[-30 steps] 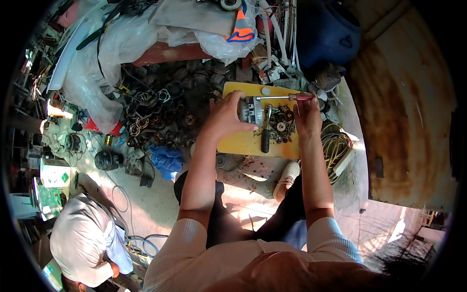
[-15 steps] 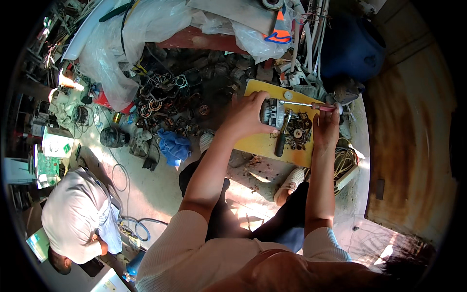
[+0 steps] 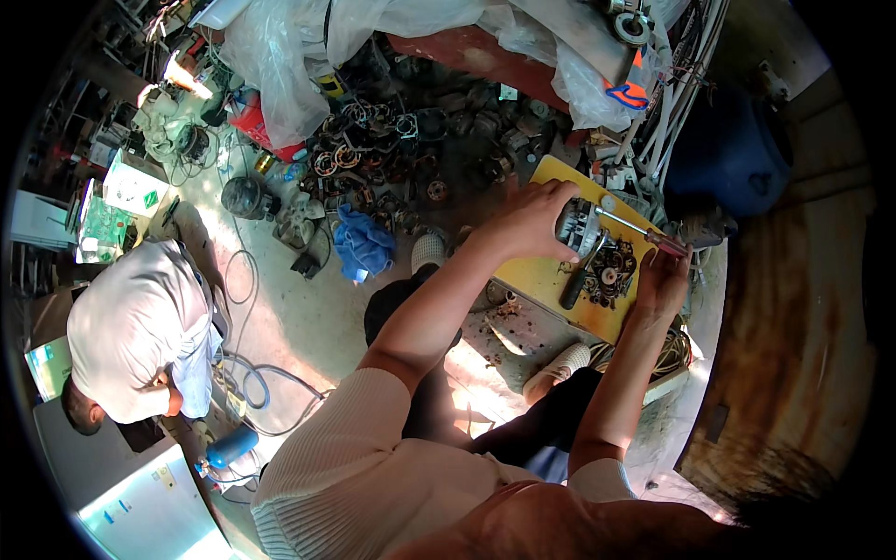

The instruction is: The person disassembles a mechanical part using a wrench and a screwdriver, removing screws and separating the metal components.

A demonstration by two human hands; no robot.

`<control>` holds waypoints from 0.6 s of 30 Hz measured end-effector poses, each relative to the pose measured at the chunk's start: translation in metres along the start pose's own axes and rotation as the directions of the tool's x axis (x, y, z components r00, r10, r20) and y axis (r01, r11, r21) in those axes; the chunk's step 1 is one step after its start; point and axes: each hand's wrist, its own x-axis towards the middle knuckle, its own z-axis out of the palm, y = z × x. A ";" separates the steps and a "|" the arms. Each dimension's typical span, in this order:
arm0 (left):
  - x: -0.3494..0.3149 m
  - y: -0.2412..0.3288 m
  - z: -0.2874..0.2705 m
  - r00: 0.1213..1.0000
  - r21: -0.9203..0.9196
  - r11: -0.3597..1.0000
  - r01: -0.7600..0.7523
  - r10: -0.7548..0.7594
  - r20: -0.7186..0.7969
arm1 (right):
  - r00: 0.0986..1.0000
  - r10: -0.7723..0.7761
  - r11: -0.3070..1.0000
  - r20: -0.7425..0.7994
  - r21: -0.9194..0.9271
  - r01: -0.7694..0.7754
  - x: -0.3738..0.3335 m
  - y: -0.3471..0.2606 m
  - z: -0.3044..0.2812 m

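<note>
My left hand (image 3: 543, 222) is wrapped around a round, silver-grey finned metal part (image 3: 581, 227), perhaps a small motor or alternator housing. It is held over a yellow board (image 3: 525, 277). A screwdriver (image 3: 666, 245) with a reddish handle is gripped in the fingers of my right hand (image 3: 665, 282). Its long shank reaches leftward to the metal part, and the tip's exact contact cannot be made out. Below the part lies a tool with a black handle (image 3: 573, 288) and a metal head. Beside it, small metal pieces (image 3: 611, 276), among them rings and screws, are heaped on the board.
Greasy machine parts (image 3: 350, 159) cover the floor ahead, near a blue cloth (image 3: 362, 245). A blue barrel (image 3: 728, 154) stands at the right. Coiled cable (image 3: 677, 353) lies by the board. At the left another person (image 3: 140, 327) bends over near a blue cylinder (image 3: 231, 446).
The whole view has swung, so the scene sits farther right and is tilted. Both hands keep their hold, and the screwdriver still reaches to the metal part.
</note>
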 end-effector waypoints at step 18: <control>-0.001 0.006 0.001 1.000 0.153 0.988 -0.025 0.027 -0.010 | 0.996 0.039 0.996 0.079 0.075 -0.045 0.010 0.001 -0.026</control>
